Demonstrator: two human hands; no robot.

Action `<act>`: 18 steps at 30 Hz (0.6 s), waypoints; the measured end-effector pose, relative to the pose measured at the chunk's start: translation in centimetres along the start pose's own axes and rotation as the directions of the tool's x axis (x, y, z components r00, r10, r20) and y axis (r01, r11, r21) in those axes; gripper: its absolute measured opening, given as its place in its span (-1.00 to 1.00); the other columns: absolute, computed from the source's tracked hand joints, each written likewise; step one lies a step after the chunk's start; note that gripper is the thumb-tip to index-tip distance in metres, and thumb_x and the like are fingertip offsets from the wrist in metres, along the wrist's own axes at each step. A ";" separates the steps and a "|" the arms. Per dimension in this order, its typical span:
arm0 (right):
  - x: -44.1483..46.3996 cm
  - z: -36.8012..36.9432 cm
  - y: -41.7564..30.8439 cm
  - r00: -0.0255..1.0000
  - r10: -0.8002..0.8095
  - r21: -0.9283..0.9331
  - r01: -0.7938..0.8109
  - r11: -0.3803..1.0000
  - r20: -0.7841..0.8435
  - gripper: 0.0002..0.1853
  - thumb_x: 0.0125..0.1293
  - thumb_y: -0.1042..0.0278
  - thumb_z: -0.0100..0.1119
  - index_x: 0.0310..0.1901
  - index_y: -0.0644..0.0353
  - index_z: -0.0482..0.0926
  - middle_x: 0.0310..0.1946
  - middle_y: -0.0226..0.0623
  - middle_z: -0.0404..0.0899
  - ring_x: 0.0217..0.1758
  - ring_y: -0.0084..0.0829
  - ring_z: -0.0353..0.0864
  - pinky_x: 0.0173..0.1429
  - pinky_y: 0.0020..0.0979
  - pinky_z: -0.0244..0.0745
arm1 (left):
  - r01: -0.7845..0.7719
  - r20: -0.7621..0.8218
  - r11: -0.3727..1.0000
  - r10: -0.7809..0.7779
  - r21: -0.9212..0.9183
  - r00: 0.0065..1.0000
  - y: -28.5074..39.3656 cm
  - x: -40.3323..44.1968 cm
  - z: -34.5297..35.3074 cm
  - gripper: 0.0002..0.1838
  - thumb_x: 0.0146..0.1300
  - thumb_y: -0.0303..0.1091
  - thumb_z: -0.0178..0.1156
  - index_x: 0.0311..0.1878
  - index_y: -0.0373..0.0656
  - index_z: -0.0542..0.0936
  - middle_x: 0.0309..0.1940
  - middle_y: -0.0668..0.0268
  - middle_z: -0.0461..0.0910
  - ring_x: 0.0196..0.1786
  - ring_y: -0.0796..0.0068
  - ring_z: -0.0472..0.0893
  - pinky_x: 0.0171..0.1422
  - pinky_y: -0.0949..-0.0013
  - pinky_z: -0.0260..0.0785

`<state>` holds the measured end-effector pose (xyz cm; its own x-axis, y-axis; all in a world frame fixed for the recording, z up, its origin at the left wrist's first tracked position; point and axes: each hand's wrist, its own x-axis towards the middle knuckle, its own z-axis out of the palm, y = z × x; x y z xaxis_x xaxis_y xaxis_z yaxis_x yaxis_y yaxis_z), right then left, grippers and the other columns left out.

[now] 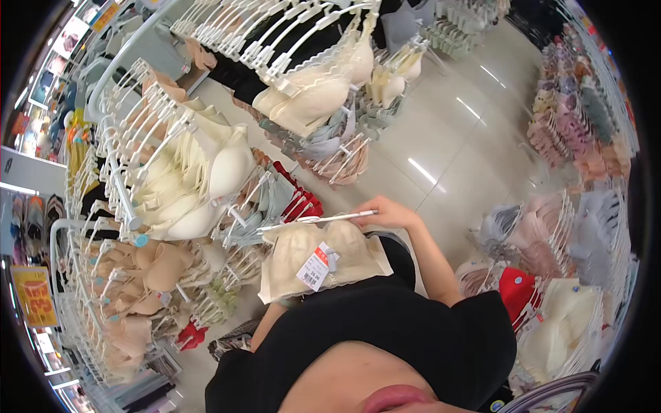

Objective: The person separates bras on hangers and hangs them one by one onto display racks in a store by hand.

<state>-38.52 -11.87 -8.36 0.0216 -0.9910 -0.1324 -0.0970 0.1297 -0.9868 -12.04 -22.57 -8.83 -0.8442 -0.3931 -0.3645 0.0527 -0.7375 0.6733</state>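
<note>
A cream bra [289, 258] hangs in front of my black shirt from a white hanger [320, 219]. A white and orange price tag [317, 267] lies over its middle. My right hand [385, 212] holds the right end of the hanger with its fingers closed. On the other side my forearm goes down behind the bra, and my left hand is hidden by it. Left of the held bra, more cream bras [231, 168] hang close by on a rack.
White metal racks [120, 186] with many bras on hangers stand at the left and top. More bras [564, 316] hang along the right side. Glossy floor tiles [441, 151] run between the displays. A yellow sign [34, 296] is at the far left.
</note>
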 end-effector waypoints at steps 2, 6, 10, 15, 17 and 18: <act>-1.2 0.4 0.2 0.997 0.075 0.047 -0.073 0.996 -0.023 -0.75 0.17 0.34 0.08 -0.15 0.27 0.55 -0.52 -0.41 0.53 -0.44 -0.62 0.44 -0.27 -0.55 0.37 | -0.017 0.036 0.999 0.016 0.028 0.999 -0.2 0.9 0.6 -0.24 -0.01 0.03 0.19 0.21 -0.17 0.20 0.18 0.15 0.24 0.20 0.30 0.29 0.29 0.29 0.09; -1.5 1.1 0.4 0.993 0.075 0.034 -0.072 0.997 -0.089 -0.75 0.18 0.41 0.07 -0.11 0.30 0.53 -0.52 -0.43 0.47 -0.43 -0.65 0.41 -0.32 -0.58 0.35 | -0.141 0.033 0.980 0.138 0.141 0.990 -0.6 1.0 0.3 -0.23 -0.02 0.02 0.20 0.21 -0.17 0.20 0.18 0.15 0.25 0.20 0.30 0.29 0.29 0.29 0.10; 0.0 2.0 0.8 0.985 0.151 0.038 -0.154 0.987 0.082 -0.75 0.18 0.43 0.06 -0.12 0.31 0.53 -0.54 -0.47 0.44 -0.47 -0.68 0.36 -0.37 -0.59 0.32 | -0.303 -0.061 0.855 0.361 0.421 0.931 -1.4 -1.8 -2.0 -0.23 -0.02 0.02 0.21 0.20 -0.17 0.20 0.18 0.15 0.25 0.19 0.31 0.30 0.29 0.29 0.11; 3.2 3.2 -0.6 0.910 0.325 -0.114 -0.305 0.945 0.258 -0.74 0.17 0.37 0.06 -0.13 0.28 0.54 -0.61 -0.49 0.42 -0.54 -0.67 0.31 -0.43 -0.58 0.29 | -0.302 -0.080 0.499 0.607 0.812 0.790 -3.3 -5.9 -4.7 -0.22 -0.03 0.02 0.23 0.20 -0.17 0.21 0.17 0.16 0.26 0.19 0.31 0.31 0.28 0.29 0.11; 4.7 3.8 -0.3 0.893 0.304 -0.179 -0.257 0.950 0.333 -0.75 0.18 0.37 0.06 -0.13 0.27 0.54 -0.63 -0.49 0.42 -0.55 -0.68 0.30 -0.45 -0.58 0.28 | -0.219 -0.062 0.290 0.720 0.932 0.691 -4.6 -7.3 -5.5 -0.29 0.01 -0.01 0.20 0.18 -0.16 0.24 0.15 0.20 0.30 0.16 0.34 0.34 0.27 0.31 0.14; 5.4 4.3 -0.2 0.888 0.278 -0.217 -0.209 0.953 0.366 -0.75 0.18 0.37 0.05 -0.13 0.26 0.55 -0.64 -0.50 0.42 -0.56 -0.69 0.30 -0.47 -0.58 0.28 | -0.288 -0.193 0.528 0.679 0.799 0.708 -5.7 -8.2 -6.1 -0.35 0.09 0.02 0.09 0.17 -0.17 0.25 0.15 0.19 0.30 0.16 0.33 0.34 0.26 0.28 0.15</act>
<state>-34.08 -17.11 -9.33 0.3568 -0.8312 -0.4264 -0.3132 0.3236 -0.8929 -2.13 -18.48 -13.60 -0.4587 -0.8854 0.0747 -0.1554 0.1627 0.9744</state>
